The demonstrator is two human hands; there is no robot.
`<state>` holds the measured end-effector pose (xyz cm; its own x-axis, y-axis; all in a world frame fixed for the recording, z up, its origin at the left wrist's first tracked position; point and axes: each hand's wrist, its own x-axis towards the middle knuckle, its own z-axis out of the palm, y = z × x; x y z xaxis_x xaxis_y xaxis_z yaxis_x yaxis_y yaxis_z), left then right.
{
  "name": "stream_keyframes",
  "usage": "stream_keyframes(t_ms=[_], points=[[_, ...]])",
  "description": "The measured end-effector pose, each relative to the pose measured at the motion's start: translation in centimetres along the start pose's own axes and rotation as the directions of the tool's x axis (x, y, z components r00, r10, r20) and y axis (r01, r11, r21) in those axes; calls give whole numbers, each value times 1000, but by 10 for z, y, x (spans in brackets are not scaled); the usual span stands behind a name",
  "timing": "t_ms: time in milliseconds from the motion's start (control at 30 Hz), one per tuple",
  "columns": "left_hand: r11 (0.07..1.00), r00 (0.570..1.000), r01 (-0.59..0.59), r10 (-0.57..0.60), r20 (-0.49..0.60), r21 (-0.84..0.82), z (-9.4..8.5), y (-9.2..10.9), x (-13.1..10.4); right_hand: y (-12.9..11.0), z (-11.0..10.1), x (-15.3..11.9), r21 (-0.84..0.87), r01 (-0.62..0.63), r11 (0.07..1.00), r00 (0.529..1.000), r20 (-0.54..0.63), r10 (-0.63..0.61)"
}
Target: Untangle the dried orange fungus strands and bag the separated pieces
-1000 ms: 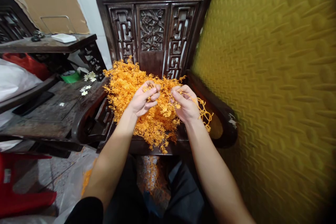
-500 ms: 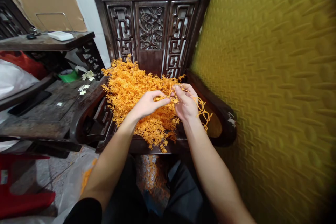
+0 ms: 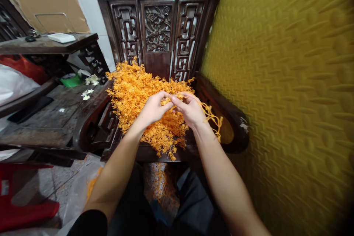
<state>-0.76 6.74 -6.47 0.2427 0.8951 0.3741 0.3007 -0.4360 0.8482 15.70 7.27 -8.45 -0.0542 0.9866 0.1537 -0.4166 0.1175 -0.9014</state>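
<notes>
A person's two hands meet over an orange heap piled on the seat of a carved wooden chair. The heap runs from the seat's left side toward its front edge, where its lowest tufts reach the rim. That rim looks like the weak spot: a brush of a forearm or a tug on a snagged piece could tip loose bits over, onto the orange scraps seen below the front edge, between the knees.

Tangling is another likely hazard, since the branching ends could hook into one another. The strand held between the hands trails out behind the right one toward the chair's right armrest, and its loose loops could catch there or knot. Too hard a pull between the fingertips might snap a thin stem.

The left hand, palm turned inward, appears to pinch the strand's near end between thumb and fingers. The right hand, fingers curled, grips the same strand, thumb pointing toward its partner. The fingertips meet or nearly so; the exact contact is hidden. Both forearms angle in from below, wrists above the seat's front half, the left one crossing the heap's near side.
</notes>
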Motion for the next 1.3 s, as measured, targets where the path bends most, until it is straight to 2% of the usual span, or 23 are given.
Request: stream_keyframes(t_ms=[67,200,300,400,500,600,667,767,867,933,1133,1200,1300], points=[[998,998,-12,9,-69,-54,2,-1,1,-1,0,0,-3,6,1000,1000,-24,-6],[984,990,-70,48,-130,-166,13,-4,3,3,6,1,55,60,997,995,-79,-55],[964,984,-33,-16,-179,-264,24,0,0,10,7,9,133,117,984,986,-135,-99],[900,987,-4,-66,-145,-435,23,18,-8,11,-10,24,164,137,977,956,-279,-87],[776,990,-5,-86,-114,-630,8,42,-15,3,-40,36,173,126,977,925,-377,-52],[646,990,111,-138,27,-755,-6,46,-12,-3,-55,35,191,87,978,940,-340,-18],[593,974,198,-206,91,-780,-6,34,-5,-2,-48,28,188,65,980,967,-253,-15],[573,943,265,-322,85,-776,3,12,4,2,-26,16,194,63,979,993,-108,-42],[587,932,301,-348,102,-752,12,2,6,4,-10,12,271,62,961,998,-38,-53],[611,938,283,-336,81,-740,14,0,5,5,-6,12,297,57,953,998,-22,-53],[707,957,278,-264,121,-651,18,-4,1,11,-3,14,169,123,978,992,-35,-119],[788,963,257,-260,75,-559,24,-7,2,13,1,13,100,144,985,989,-46,-140],[904,978,153,-197,-71,-399,36,-9,4,16,10,10,70,140,988,990,-37,-138]])
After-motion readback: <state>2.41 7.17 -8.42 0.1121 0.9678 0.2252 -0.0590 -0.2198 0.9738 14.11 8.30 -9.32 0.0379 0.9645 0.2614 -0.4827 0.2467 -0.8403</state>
